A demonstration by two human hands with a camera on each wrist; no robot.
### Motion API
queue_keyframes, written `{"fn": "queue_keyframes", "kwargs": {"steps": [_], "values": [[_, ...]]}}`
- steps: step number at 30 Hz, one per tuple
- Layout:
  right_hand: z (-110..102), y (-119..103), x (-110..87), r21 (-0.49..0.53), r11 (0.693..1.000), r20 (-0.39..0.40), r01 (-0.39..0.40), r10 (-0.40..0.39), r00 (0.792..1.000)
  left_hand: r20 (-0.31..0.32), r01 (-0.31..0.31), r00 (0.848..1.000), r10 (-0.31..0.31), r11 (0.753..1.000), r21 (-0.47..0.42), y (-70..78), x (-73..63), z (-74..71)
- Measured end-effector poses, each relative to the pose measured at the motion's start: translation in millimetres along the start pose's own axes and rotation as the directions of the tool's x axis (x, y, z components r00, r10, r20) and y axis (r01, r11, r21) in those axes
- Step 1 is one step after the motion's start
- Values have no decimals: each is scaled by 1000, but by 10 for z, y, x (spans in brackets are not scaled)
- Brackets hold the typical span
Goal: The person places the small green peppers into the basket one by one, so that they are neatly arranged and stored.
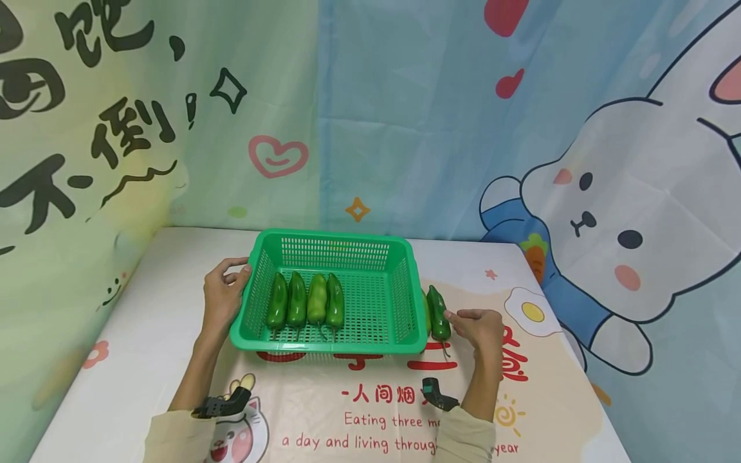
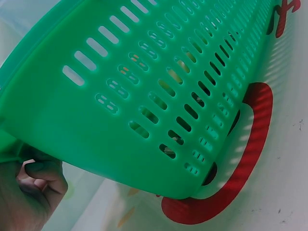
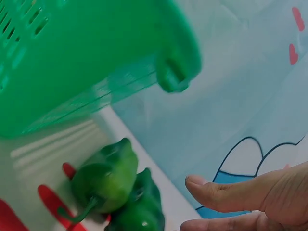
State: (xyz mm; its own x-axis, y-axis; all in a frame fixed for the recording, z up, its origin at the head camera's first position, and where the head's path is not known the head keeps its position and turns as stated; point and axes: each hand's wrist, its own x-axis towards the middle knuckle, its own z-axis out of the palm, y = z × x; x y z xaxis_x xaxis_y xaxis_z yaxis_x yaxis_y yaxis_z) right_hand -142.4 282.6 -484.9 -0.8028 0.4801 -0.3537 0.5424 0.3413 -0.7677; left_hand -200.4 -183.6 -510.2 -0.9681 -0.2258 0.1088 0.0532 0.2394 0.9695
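Observation:
A green plastic basket stands on the table, with several green peppers side by side in its left half. At the basket's left rim my left hand grips the edge; the left wrist view shows its fingers curled at the rim. Outside the right wall lie two more peppers: a dark green pepper and a lighter green pepper, which the rim mostly hides in the head view. My right hand is beside the dark pepper, thumb and fingers extended and apart, holding nothing.
A printed cloth with red characters and lettering covers the table. Behind it hangs a printed curtain with a cartoon rabbit on the right. A black wrist device sits on each forearm.

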Motion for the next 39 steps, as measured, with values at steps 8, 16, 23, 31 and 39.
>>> {"fn": "queue_keyframes", "kwargs": {"steps": [8,16,23,31,39], "values": [[87,135,69,-30,999,10,19,-18,1000,-4,2,1000,-2,1000,-2,-14,7,1],[200,201,140,18,999,-24,44,-44,999,-1,10,1000,-10,1000,-3,3,1,1],[268,187,158,-17,997,-45,75,-76,996,-8,-3,1000,3,1000,1,-2,-1,-1],[299,191,170,-13,995,-58,99,-100,993,-4,-7,1000,7,1000,-5,-8,-5,2],[323,193,168,38,998,-88,56,-53,995,-8,-7,1000,7,1000,0,-8,2,4]]}}
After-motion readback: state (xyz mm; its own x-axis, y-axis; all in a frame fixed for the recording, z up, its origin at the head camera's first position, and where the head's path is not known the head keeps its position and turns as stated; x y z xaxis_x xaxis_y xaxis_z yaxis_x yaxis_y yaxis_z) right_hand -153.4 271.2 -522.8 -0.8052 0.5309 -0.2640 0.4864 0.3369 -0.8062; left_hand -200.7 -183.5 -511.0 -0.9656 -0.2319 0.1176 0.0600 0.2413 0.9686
